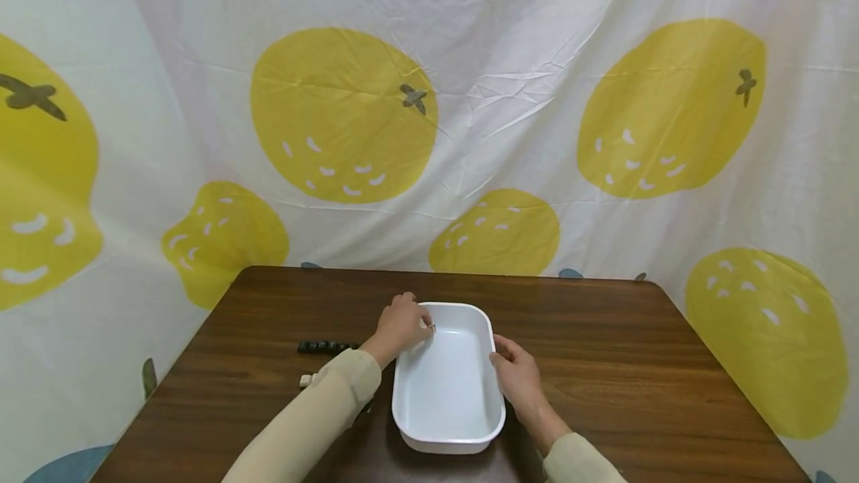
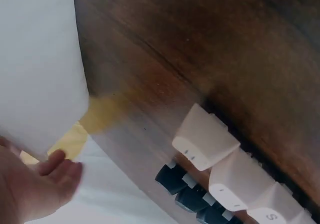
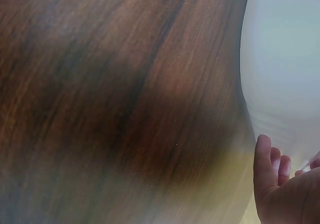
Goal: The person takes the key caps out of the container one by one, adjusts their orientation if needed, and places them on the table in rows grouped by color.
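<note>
A white rectangular tray (image 1: 448,386) with rounded corners stands lengthwise between both hands. My left hand (image 1: 400,326) holds its far left rim, with some fingers outside the wall. A tiny brownish spot shows at those fingertips, too small to identify. On the right side my right hand (image 1: 518,375) grips the rim, thumb at the edge and fingers along the outer wall. In the left wrist view the left hand (image 2: 37,184) is at the tray's corner (image 2: 40,73). The right wrist view has the right hand (image 3: 287,189) against the tray's outer wall (image 3: 280,58).
Left of the tray lie a row of black keycaps (image 1: 325,347) and some cream keycaps (image 1: 307,380), partly hidden by the left sleeve. Close up, cream keycaps (image 2: 232,179) sit on a dark strip. A lemon-patterned cloth (image 1: 496,133) hangs behind the brown wooden table (image 1: 604,349).
</note>
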### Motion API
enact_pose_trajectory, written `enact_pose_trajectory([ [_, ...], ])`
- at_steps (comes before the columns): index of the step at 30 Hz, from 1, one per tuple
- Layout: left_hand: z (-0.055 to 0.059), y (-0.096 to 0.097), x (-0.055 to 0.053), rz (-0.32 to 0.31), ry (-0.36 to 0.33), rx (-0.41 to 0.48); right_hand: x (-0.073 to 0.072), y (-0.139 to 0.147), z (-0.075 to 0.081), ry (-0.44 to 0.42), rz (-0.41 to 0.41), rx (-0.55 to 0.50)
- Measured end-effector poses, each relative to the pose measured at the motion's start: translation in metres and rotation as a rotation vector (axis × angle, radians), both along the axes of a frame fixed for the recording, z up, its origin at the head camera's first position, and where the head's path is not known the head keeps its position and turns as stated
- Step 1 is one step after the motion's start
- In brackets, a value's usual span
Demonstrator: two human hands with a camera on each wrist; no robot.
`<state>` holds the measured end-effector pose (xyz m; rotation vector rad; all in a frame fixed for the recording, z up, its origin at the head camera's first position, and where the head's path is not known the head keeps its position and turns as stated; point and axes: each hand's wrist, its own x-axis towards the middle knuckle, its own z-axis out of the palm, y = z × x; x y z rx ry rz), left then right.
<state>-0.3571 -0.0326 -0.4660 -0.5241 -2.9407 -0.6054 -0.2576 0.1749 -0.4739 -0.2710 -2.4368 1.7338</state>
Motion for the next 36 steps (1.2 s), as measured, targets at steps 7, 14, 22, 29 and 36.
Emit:
enact_pose_trajectory([
  [7, 0.009, -0.001, -0.003, -0.088, 0.137, 0.206, 0.0, 0.0, -0.002, -0.002, -0.004, -0.001],
  [14, 0.019, -0.005, 0.004, -0.136, -0.023, 0.39, 0.0, -0.001, -0.002, -0.017, -0.001, -0.01],
  [22, 0.014, -0.011, 0.005, -0.106, -0.128, 0.535, 0.0, -0.001, -0.001, -0.027, -0.001, 0.0],
  [29, 0.012, -0.017, 0.004, -0.095, -0.139, 0.57, 0.0, -0.001, -0.001, -0.024, -0.006, 0.003],
  [36, 0.013, -0.02, 0.007, -0.083, -0.167, 0.597, 0.001, -0.001, -0.001, -0.029, -0.001, 0.002],
])
